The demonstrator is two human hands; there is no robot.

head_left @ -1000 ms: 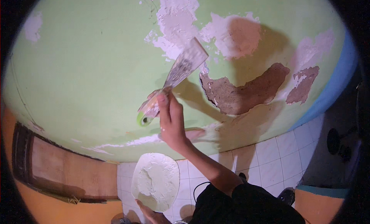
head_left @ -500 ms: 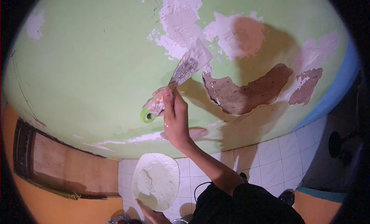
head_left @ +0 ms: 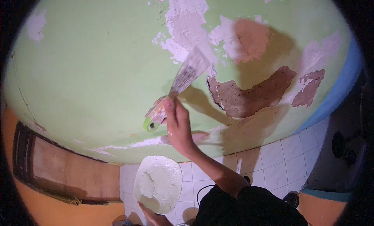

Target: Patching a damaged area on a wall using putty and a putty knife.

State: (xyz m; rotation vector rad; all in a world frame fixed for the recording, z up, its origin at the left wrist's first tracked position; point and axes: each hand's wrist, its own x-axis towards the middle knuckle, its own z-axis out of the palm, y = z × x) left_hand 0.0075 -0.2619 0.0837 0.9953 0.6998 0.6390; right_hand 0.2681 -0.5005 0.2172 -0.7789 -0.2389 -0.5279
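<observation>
My right hand [head_left: 180,128] is wrapped round the handle of a putty knife [head_left: 189,72], whose green end pokes out below the fist. The wide blade, smeared with white filler, points up against the green wall [head_left: 109,78], at the lower edge of a white filler patch [head_left: 187,23]. Just right of the blade, a patch of bare brown plaster [head_left: 249,95] shows where paint has come away. Low down, my left hand [head_left: 154,217] grips the lower edge of a pale rounded board [head_left: 157,183] spread with white filler. Part of that hand is hidden under the board.
White floor tiles [head_left: 272,163] run along the wall's foot. At the left stands a wooden panel in a dark frame [head_left: 74,167], set in an orange wall. A smaller bare patch [head_left: 309,87] lies further right, near a blue band [head_left: 335,86].
The putty knife and my right hand have moved slightly down along the wall. The left hand and the board have barely shifted.
</observation>
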